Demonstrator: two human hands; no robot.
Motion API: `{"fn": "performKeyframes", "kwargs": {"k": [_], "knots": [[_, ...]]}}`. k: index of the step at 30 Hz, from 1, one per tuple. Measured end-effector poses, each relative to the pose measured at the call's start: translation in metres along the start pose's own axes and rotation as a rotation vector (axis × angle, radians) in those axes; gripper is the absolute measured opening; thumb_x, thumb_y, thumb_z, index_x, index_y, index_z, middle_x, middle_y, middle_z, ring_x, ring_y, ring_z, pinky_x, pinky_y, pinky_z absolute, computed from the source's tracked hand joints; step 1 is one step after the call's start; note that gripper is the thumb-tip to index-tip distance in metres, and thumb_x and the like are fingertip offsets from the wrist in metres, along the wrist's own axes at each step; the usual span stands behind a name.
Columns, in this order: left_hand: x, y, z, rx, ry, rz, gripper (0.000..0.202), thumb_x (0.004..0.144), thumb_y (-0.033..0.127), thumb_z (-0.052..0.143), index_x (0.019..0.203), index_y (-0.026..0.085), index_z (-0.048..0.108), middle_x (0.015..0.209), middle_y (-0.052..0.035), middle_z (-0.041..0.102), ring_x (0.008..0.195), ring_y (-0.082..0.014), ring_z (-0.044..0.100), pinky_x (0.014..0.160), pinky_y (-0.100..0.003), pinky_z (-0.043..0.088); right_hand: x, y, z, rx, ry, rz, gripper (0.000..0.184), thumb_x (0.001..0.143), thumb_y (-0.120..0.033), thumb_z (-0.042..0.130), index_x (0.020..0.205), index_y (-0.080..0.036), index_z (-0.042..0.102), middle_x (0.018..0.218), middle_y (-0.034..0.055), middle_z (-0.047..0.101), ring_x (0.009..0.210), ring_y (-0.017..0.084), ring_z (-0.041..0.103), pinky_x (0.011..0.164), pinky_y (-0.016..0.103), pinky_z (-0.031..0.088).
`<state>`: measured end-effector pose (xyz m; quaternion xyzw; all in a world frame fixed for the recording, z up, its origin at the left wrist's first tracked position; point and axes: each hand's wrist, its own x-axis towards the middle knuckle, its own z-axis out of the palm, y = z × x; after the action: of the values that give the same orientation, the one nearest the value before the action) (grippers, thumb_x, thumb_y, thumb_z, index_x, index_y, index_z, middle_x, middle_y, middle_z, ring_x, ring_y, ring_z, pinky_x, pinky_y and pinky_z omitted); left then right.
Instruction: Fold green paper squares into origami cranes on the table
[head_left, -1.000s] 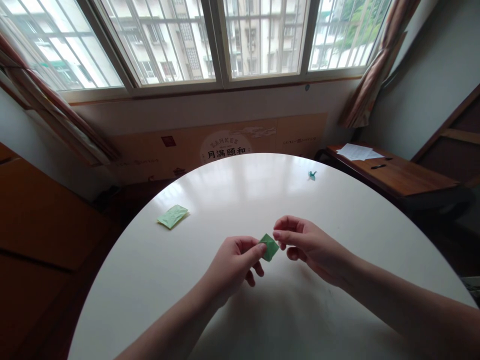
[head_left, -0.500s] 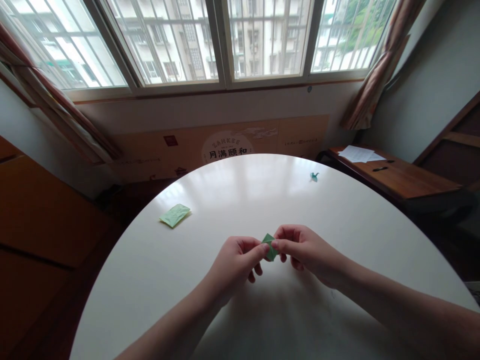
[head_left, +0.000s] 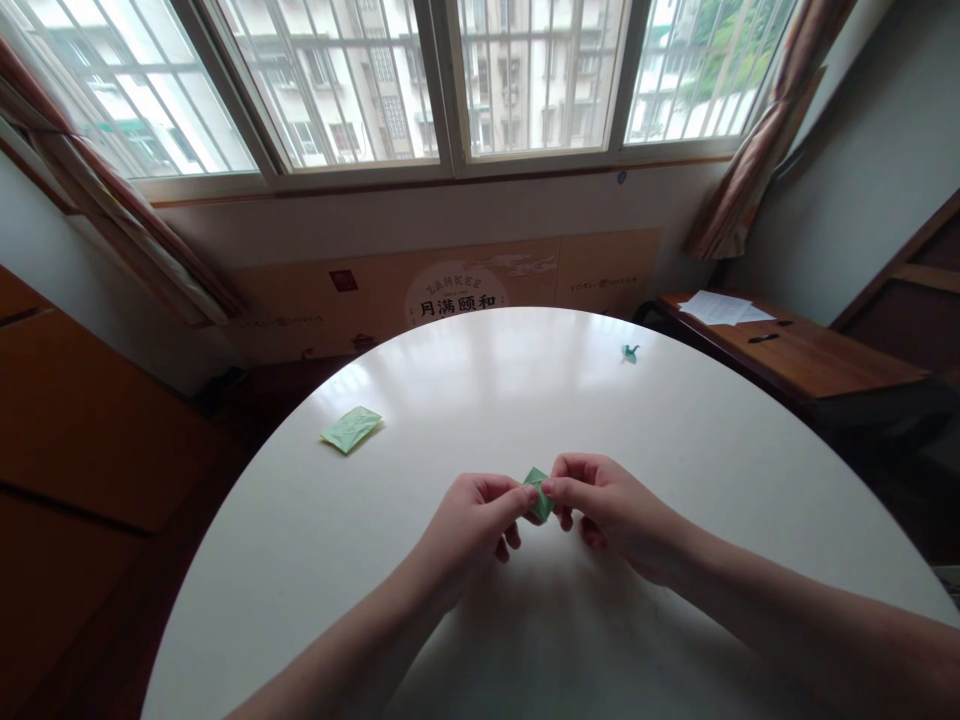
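Observation:
A small folded green paper [head_left: 538,491] is held just above the round white table [head_left: 465,400], near its middle front. My left hand [head_left: 469,530] pinches its left side between thumb and forefinger. My right hand [head_left: 611,510] pinches its right side, fingertips meeting those of the left. Most of the paper is hidden behind the fingers.
A flat pale green packet [head_left: 350,429] lies on the table to the left. A tiny teal folded paper figure [head_left: 629,352] sits at the far right of the table. A wooden side desk [head_left: 802,355] with white sheets [head_left: 721,307] and a pen stands at the right. Windows fill the back wall.
My right hand has moved left and closed onto the green paper, which a second ago only the left hand held. The paper now shows less between the fingers.

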<state>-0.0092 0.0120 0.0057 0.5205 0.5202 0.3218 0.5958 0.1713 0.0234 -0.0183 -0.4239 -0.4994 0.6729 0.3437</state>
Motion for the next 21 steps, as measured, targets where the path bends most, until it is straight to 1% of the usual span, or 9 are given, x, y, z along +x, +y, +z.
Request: {"fn": "performKeyframes", "kwargs": {"k": [3,5,7,10,11,13,15,17,21], "knots": [[0.002,-0.001,0.001,0.016,-0.002,0.011,0.029,0.077,0.039,0.07,0.065,0.013,0.073,0.053,0.0007,0.055,0.05,-0.0105,0.048,0.045,-0.02,0.036,0.001,0.002,0.002,0.015,0.021,-0.009,0.032,0.081,-0.042,0.072,0.068,-0.019,0.054,0.063,-0.0021,0.057,0.052,0.009,0.041,0.041,0.018,0.026],[0.002,-0.001,0.001,0.02,0.004,0.015,0.029,0.077,0.039,0.07,0.066,0.013,0.073,0.054,0.0007,0.055,0.051,-0.0107,0.048,0.046,-0.02,0.036,0.001,0.002,0.003,0.004,0.028,-0.024,0.033,0.082,-0.043,0.072,0.069,-0.019,0.054,0.062,-0.0029,0.056,0.05,0.009,0.041,0.04,0.018,0.027],[0.002,-0.001,0.001,0.021,0.023,0.024,0.029,0.078,0.04,0.069,0.067,0.013,0.073,0.054,0.0006,0.055,0.052,-0.0109,0.048,0.046,-0.02,0.037,0.0,0.001,0.002,-0.022,0.022,-0.052,0.032,0.082,-0.045,0.073,0.073,-0.018,0.058,0.065,-0.0022,0.057,0.054,0.01,0.047,0.04,0.018,0.03],[0.002,-0.002,0.0,0.035,0.061,0.04,0.031,0.08,0.041,0.068,0.069,0.013,0.073,0.056,-0.0001,0.055,0.054,-0.0116,0.048,0.046,-0.02,0.038,0.0,0.001,0.0,-0.086,-0.012,-0.108,0.03,0.078,-0.044,0.078,0.086,-0.018,0.065,0.074,-0.0001,0.062,0.064,0.014,0.055,0.041,0.017,0.038],[0.003,-0.003,0.0,0.048,0.069,0.047,0.031,0.081,0.042,0.068,0.071,0.013,0.074,0.057,-0.0005,0.056,0.055,-0.012,0.048,0.047,-0.02,0.039,0.0,0.001,-0.001,-0.104,-0.02,-0.123,0.03,0.078,-0.043,0.079,0.088,-0.018,0.066,0.075,0.0002,0.062,0.065,0.014,0.056,0.041,0.017,0.039],[0.004,-0.007,-0.002,0.086,0.068,0.065,0.033,0.083,0.043,0.066,0.076,0.013,0.076,0.06,-0.0016,0.058,0.057,-0.0129,0.049,0.047,-0.021,0.04,0.001,0.003,-0.002,-0.121,-0.013,-0.14,0.03,0.078,-0.043,0.08,0.087,-0.017,0.067,0.074,0.0002,0.062,0.063,0.014,0.055,0.04,0.017,0.04],[0.006,-0.01,-0.004,0.143,0.059,0.102,0.034,0.085,0.044,0.064,0.081,0.013,0.078,0.061,-0.0025,0.061,0.058,-0.0137,0.051,0.048,-0.021,0.041,0.002,0.004,-0.004,-0.116,0.004,-0.145,0.029,0.078,-0.042,0.079,0.084,-0.016,0.068,0.075,0.0005,0.062,0.062,0.013,0.055,0.04,0.016,0.041],[0.007,-0.012,-0.007,0.217,0.06,0.159,0.034,0.087,0.044,0.063,0.084,0.014,0.079,0.064,-0.0038,0.064,0.059,-0.0145,0.053,0.05,-0.022,0.042,0.004,0.005,-0.004,-0.114,0.013,-0.14,0.027,0.079,-0.041,0.079,0.085,-0.016,0.07,0.077,0.0011,0.063,0.063,0.013,0.055,0.041,0.016,0.043],[0.005,-0.009,-0.009,0.3,0.101,0.288,0.025,0.085,0.038,0.068,0.094,0.016,0.078,0.081,-0.0072,0.075,0.069,-0.0177,0.061,0.055,-0.023,0.046,0.006,0.004,-0.003,-0.116,-0.005,-0.104,0.026,0.078,-0.04,0.079,0.088,-0.016,0.072,0.074,0.0018,0.064,0.065,0.014,0.059,0.041,0.016,0.043]]}}
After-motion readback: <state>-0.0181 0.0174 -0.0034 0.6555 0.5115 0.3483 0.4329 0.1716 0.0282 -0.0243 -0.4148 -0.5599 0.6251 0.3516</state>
